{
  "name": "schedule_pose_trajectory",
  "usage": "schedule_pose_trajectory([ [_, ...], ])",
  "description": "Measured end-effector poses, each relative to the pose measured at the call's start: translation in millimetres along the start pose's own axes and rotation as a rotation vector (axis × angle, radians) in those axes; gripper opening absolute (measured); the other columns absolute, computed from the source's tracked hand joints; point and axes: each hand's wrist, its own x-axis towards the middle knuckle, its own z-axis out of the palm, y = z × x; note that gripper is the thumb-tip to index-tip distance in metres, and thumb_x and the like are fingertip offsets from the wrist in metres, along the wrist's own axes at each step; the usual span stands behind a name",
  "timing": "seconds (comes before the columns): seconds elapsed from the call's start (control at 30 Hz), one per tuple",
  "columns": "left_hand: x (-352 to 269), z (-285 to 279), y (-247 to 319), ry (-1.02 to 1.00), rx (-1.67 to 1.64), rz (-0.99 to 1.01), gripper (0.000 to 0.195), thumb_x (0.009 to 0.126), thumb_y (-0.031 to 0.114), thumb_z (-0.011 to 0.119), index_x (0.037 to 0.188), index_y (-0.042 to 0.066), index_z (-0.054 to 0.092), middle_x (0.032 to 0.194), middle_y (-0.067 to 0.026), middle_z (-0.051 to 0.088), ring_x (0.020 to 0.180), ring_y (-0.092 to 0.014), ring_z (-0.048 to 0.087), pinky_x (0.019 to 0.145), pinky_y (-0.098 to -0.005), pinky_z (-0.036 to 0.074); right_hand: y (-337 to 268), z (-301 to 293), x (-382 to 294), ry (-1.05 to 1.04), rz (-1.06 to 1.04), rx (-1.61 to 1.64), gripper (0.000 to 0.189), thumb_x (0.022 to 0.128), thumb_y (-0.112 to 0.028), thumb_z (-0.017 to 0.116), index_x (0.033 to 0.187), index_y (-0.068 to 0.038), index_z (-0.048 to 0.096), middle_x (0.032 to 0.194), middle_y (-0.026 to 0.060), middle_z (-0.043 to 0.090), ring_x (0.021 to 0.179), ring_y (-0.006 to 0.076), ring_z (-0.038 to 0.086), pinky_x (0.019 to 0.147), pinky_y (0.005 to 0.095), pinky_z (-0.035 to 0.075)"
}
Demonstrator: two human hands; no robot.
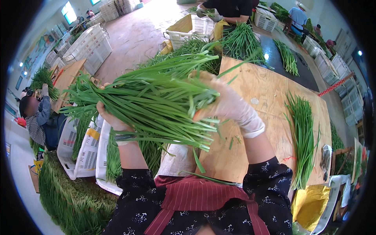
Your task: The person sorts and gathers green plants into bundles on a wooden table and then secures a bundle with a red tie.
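A large bunch of long green leaves, which look like garlic chives point(158, 102), is held up before me, its pale stem ends to the right. My left hand point(114, 119), in a thin pale glove, grips it from below near the leafy end, thumb in front. My right hand point(232, 102), gloved too and blurred, is at the stem ends with thumb and fingers apart; whether it grips any stems I cannot tell. Below it lies a wooden tabletop point(264, 91) with leaf scraps. Another bunch of chives point(304, 141) rests along the table's right side.
A heap of loose chives point(188, 55) lies beyond my hands. White plastic crates point(101, 155) with greens stand at left, above a large stack of chives point(73, 188). A co-worker point(232, 10) handles greens across the table. A grey glove point(325, 158) lies on the right edge.
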Motion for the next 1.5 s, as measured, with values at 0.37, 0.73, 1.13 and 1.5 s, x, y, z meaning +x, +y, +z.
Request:
schedule_pose_trajectory([
  [0.37, -8, -22, 23, -0.036, 0.055, 0.098, 0.038, 0.085, 0.046, 0.046, 0.11, 0.016, 0.047, 0.107, -0.0103, 0.056, 0.094, -0.023, 0.057, 0.08, -0.0404, 0.05, -3, 31, -64, -0.083, 0.332, 0.404, 0.028, 0.077, -0.027, 0.065, 0.095, -0.007, 0.056, 0.087, 0.0061, 0.056, 0.083, 0.0222, 0.055, 0.072, 0.0342, 0.042],
  [0.73, -21, -13, 37, -0.103, -0.346, -0.026, 0.029, 0.079, 0.038, 0.058, 0.1, 0.02, 0.059, 0.097, 0.0061, 0.057, 0.094, -0.014, 0.053, 0.087, -0.0374, 0.043, -18, -71, 29, 0.789, -0.04, 0.26, 0.043, 0.086, -0.043, 0.052, 0.107, -0.005, 0.053, 0.093, 0.0047, 0.056, 0.083, 0.0141, 0.049, 0.081, 0.0282, 0.039],
  [1.13, -17, -45, 31, -0.152, -0.32, -0.033, 0.033, 0.085, 0.037, 0.051, 0.11, 0.016, 0.055, 0.108, 0.0034, 0.055, 0.101, -0.015, 0.05, 0.091, -0.0364, 0.04, 61, 58, 35, 0.17, -0.302, -0.323, 0.047, 0.064, -0.006, 0.068, 0.109, -0.011, 0.057, 0.115, 0.0129, 0.053, 0.1, 0.0305, 0.055, 0.082, 0.0359, 0.045],
  [1.5, -27, -16, 32, -0.119, -0.252, 0.066, 0.029, 0.086, 0.031, 0.051, 0.106, 0.01, 0.052, 0.1, 0.0008, 0.055, 0.099, -0.015, 0.05, 0.089, -0.0343, 0.043, 43, 55, 0, 0.078, -0.314, -0.268, 0.023, 0.066, -0.015, 0.074, 0.083, -0.007, 0.062, 0.09, 0.0081, 0.057, 0.084, 0.0254, 0.054, 0.07, 0.0333, 0.045],
])
